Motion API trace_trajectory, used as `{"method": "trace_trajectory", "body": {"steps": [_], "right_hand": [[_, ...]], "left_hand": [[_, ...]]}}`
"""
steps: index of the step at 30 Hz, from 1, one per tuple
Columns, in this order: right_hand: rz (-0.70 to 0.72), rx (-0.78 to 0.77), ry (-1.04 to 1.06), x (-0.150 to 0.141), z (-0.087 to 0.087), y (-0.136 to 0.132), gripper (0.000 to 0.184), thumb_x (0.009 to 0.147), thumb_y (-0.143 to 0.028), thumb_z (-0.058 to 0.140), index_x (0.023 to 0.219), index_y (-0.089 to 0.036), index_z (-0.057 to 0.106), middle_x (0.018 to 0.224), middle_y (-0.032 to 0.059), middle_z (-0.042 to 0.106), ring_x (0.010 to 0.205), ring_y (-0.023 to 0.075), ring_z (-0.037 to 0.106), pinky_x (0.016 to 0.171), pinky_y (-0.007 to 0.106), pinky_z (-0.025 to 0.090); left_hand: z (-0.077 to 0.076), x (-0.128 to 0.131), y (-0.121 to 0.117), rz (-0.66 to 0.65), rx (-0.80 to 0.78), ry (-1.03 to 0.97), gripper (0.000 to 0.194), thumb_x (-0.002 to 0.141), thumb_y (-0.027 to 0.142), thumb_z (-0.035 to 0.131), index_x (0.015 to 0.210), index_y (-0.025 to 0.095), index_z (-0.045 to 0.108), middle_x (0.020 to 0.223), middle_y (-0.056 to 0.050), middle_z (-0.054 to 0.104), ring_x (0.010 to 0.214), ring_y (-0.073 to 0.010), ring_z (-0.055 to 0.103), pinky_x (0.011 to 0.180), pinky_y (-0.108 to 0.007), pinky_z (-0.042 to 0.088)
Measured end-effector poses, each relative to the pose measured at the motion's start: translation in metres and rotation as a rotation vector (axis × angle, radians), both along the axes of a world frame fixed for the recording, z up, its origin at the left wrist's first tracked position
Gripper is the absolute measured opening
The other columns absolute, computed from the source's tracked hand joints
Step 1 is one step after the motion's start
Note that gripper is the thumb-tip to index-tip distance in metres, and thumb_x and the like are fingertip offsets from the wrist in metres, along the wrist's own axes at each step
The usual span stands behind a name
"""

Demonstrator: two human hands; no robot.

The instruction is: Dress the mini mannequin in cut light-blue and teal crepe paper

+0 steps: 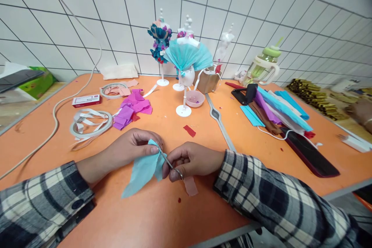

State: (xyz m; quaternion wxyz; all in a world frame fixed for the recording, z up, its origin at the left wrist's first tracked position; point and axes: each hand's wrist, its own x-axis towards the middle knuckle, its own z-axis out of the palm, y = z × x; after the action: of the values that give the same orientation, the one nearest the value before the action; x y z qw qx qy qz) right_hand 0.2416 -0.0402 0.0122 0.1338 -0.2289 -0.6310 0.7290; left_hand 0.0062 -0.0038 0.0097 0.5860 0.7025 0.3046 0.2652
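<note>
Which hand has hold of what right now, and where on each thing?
Left hand: blue crepe paper, pinched at its upper end. Right hand: scissors, by the handle end.

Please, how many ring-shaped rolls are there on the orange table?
2: the near roll, with white strips inside, and the far roll, toward the wall, with peach pieces on it. Others may be hidden.

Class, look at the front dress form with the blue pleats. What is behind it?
Behind the front form, another form shows its white top, pinkish trim and part of its base; the blue pleats cover its middle. A brown box is partly hidden too.
</note>
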Motion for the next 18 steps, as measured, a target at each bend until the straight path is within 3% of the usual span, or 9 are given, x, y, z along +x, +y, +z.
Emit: {"method": "trace_trajectory", "body": {"steps": [13, 18], "right_hand": [[0.013, -0.005, -0.012, 0.0022, 0.0001, 0.0009, 0.046, 0.074, -0.052, 0.084, 0.093, -0.011, 0.072, 0.079, -0.0008, 0.063, 0.073, 0.0094, 0.056, 0.074, 0.022, 0.044], [0.024, -0.007, 0.009, 0.0029, -0.0020, 0.0006, 0.047, 0.077, -0.054, 0.081, 0.095, -0.011, 0.073, 0.080, 0.0000, 0.064, 0.074, 0.0095, 0.057, 0.075, 0.022, 0.045]], "left_hand": [[0.0038, 0.0045, -0.0031, -0.034, 0.015, -0.024, 0.041, 0.074, 0.060, 0.081, 0.070, 0.019, 0.079, 0.075, -0.007, 0.074, 0.076, -0.0222, 0.068, 0.074, -0.035, 0.056], [0.0062, 0.0065, -0.0050, -0.066, 0.030, -0.038, 0.037, 0.077, 0.055, 0.081, 0.071, 0.019, 0.081, 0.073, -0.007, 0.074, 0.074, -0.0215, 0.068, 0.072, -0.033, 0.055]]}}
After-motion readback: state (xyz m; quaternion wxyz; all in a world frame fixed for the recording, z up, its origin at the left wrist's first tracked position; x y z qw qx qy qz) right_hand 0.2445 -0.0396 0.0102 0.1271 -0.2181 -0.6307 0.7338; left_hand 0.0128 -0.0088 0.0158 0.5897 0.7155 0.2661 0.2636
